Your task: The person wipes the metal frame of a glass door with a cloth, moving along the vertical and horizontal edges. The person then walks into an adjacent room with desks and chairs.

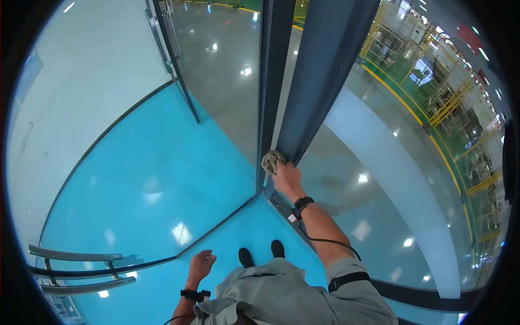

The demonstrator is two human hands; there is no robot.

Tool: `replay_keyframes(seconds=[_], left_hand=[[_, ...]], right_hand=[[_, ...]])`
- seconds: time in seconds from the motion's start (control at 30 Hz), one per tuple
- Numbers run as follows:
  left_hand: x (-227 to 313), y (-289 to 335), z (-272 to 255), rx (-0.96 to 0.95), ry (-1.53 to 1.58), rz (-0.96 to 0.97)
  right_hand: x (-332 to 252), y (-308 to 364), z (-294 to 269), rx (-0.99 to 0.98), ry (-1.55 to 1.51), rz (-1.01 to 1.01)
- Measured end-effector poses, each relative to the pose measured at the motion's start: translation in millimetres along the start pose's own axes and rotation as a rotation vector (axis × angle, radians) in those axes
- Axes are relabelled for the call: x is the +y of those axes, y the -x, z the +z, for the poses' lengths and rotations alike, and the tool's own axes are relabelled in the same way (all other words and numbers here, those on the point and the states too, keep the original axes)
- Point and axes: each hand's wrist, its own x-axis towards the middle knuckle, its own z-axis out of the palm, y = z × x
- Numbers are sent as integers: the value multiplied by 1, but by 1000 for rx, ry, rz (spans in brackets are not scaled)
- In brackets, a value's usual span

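My right hand (288, 179) is closed around a crumpled grey-brown cloth (272, 161). It presses the cloth against the dark metal door frame (319, 70), beside a narrow pale strip that runs up between two dark uprights. A black band circles my right wrist, and a thin cable runs along that forearm. Low and to the left, my left hand (201, 265) hangs in the air with its fingers curled in. Nothing shows in it, and it touches nothing.
A glass door with a double metal bar handle (81, 255) stands at lower left. Glossy blue floor (146, 157) lies beyond its edge. Right of the frame, glass shows a grey floor and yellow fencing (449, 105). My dark shoes (278, 248) stand below the frame's foot.
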Motion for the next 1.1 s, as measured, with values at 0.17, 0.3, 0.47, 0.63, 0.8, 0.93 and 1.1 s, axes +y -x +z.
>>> replay_keyframes(seconds=[0.17, 0.3, 0.47, 0.63, 0.8, 0.93, 1.1], left_hand=[[-20, 66, -7, 18, -47, -174], [-24, 102, -9, 29, -42, -323], [-33, 104, 12, 25, -12, -222], [-12, 72, 30, 14, 26, -96], [8, 53, 29, 17, -10, 18], [7, 54, 36, -5, 15, 54], [-3, 70, 47, -15, 15, 10]], right_hand=[[28, 8, 85, -112, -59, 71], [35, 21, 91, -137, -96, 122], [37, 28, 23, -25, -225, 206], [12, 41, -78, 213, -374, 212], [9, 53, -163, 546, -604, 6], [8, 60, -263, 734, -636, -90], [-2, 52, -349, 976, -831, -202]])
